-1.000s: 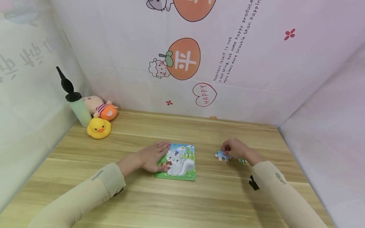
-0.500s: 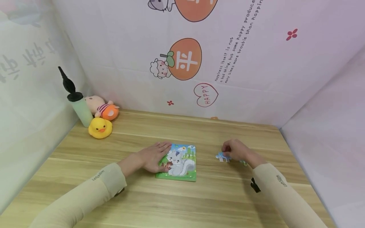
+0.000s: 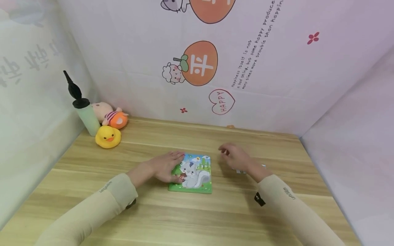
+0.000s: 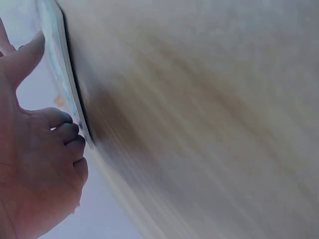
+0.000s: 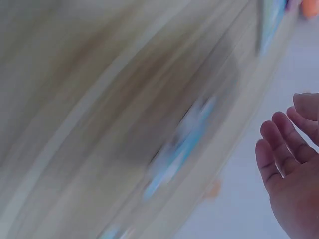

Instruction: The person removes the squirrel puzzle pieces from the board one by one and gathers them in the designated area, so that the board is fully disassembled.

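Board (image 3: 197, 177) touched by outstretched left grip (image 3: 167, 166)

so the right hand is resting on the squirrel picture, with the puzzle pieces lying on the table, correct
No: the head view shows the left hand, not the right hand, resting on the squirrel picture. The puzzle pieces do lie on the table.
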{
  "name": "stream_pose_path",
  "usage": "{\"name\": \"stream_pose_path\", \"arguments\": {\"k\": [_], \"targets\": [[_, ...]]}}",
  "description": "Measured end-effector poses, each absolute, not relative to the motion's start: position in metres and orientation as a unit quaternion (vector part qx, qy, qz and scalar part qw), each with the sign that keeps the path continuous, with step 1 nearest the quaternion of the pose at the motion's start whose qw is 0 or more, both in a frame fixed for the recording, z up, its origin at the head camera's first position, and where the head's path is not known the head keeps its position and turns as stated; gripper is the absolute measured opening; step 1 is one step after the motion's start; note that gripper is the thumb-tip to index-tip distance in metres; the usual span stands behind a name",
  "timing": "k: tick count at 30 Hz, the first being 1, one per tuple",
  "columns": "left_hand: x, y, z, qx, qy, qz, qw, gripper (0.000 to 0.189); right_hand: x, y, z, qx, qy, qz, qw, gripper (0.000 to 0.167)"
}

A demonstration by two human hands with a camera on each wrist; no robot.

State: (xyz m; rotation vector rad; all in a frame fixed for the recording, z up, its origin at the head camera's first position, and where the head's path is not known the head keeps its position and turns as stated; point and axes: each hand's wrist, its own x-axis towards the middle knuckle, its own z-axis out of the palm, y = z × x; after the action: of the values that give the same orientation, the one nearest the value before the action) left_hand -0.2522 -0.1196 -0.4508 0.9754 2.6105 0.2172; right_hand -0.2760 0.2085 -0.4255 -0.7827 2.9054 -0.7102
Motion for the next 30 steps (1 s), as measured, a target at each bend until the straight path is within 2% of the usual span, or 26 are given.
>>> {"name": "stream_pose_path", "arguments": {"k": [5, 8, 18, 24, 30], "targets": [[-0.253, -0.127, -0.452, 0.343, 0.923, 0.085, 0.153, 0.108, -0.265, 0.161, -0.428, -0.256, 0.927, -0.261, 0.078, 0.029], [-0.253, -0.131, -0.452, 0.340, 0.926, 0.075, 0.147, 0.109, -0.261, 0.140, -0.436, -0.277, 0.927, -0.240, 0.085, 0.033], [-0.248, -0.136, -0.456, 0.331, 0.928, 0.052, 0.160, 0.108, -0.253, 0.093, -0.453, -0.308, 0.941, -0.137, 0.046, 0.052], [-0.246, -0.139, -0.457, 0.325, 0.930, 0.051, 0.163, 0.108, -0.249, 0.086, -0.459, -0.330, 0.939, -0.099, 0.004, 0.040], [-0.246, -0.142, -0.455, 0.319, 0.931, 0.049, 0.169, 0.108, -0.250, 0.082, -0.460, -0.326, 0.938, -0.113, -0.012, 0.033]]}}
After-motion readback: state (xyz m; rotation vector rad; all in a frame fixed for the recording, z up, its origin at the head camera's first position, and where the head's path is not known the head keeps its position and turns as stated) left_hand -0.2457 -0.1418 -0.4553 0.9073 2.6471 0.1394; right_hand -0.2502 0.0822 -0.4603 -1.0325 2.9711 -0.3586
